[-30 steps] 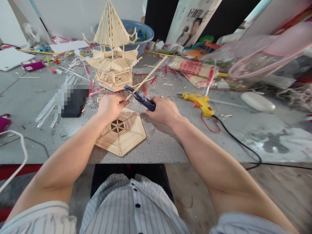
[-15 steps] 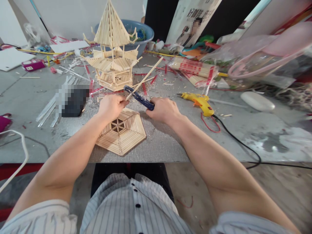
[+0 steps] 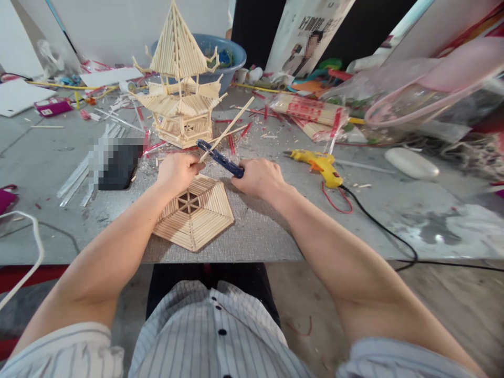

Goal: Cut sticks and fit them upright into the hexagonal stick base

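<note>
My left hand [image 3: 180, 171] pinches the lower end of a thin wooden stick [image 3: 236, 122], which slants up to the right. My right hand [image 3: 260, 177] is closed round a slim dark-blue hand tool [image 3: 222, 160]; its exact kind is unclear. The tool's far end crosses the stick close to my left fingertips. Below my hands lies a flat hexagonal panel of wooden sticks [image 3: 208, 223] with a spoked opening, its upper left partly covered by my left hand and forearm. Just beyond my hands stands a wooden-stick pagoda [image 3: 183, 102] with a pointed roof.
To the right lie a yellow glue gun [image 3: 321, 167] with a black cord and a white oval object [image 3: 411, 163]. A black phone-like object [image 3: 118, 176] and clear strips [image 3: 84, 170] are at left. Behind are a blue basin [image 3: 236, 58] and a packet of sticks [image 3: 307, 107].
The stick's upper end has swung slightly down and left. Both hands keep their grips in nearly the same place; the whole view has shifted slightly.
</note>
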The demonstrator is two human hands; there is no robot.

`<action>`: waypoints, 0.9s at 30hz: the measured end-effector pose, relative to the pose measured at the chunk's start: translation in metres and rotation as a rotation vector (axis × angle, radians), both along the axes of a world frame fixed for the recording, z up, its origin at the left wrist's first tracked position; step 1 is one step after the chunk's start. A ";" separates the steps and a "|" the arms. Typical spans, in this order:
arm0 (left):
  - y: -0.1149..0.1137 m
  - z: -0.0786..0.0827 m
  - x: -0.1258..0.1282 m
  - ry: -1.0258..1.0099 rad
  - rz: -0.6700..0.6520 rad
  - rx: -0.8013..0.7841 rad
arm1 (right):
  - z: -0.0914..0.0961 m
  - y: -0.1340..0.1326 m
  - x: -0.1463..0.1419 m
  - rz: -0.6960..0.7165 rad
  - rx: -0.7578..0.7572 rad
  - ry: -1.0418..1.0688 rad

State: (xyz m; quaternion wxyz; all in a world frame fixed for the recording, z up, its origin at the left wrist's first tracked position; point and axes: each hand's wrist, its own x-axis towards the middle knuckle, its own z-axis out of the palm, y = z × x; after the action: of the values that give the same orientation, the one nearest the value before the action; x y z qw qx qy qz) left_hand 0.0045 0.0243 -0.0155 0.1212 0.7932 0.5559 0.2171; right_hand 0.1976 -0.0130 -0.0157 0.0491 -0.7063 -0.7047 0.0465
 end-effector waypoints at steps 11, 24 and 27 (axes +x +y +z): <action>0.003 -0.003 -0.001 0.024 0.009 -0.030 | 0.005 0.005 0.001 0.044 -0.075 0.032; 0.000 -0.002 0.000 0.107 0.058 0.025 | -0.002 -0.002 -0.004 -0.017 -0.009 0.119; 0.000 -0.002 0.000 0.097 0.063 0.017 | -0.005 0.005 -0.004 -0.009 -0.002 0.119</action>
State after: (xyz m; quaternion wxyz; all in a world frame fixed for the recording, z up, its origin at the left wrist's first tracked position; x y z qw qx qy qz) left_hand 0.0042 0.0244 -0.0171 0.0805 0.7858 0.5841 0.1867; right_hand 0.1931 -0.0082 -0.0203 0.0904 -0.7055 -0.6973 0.0888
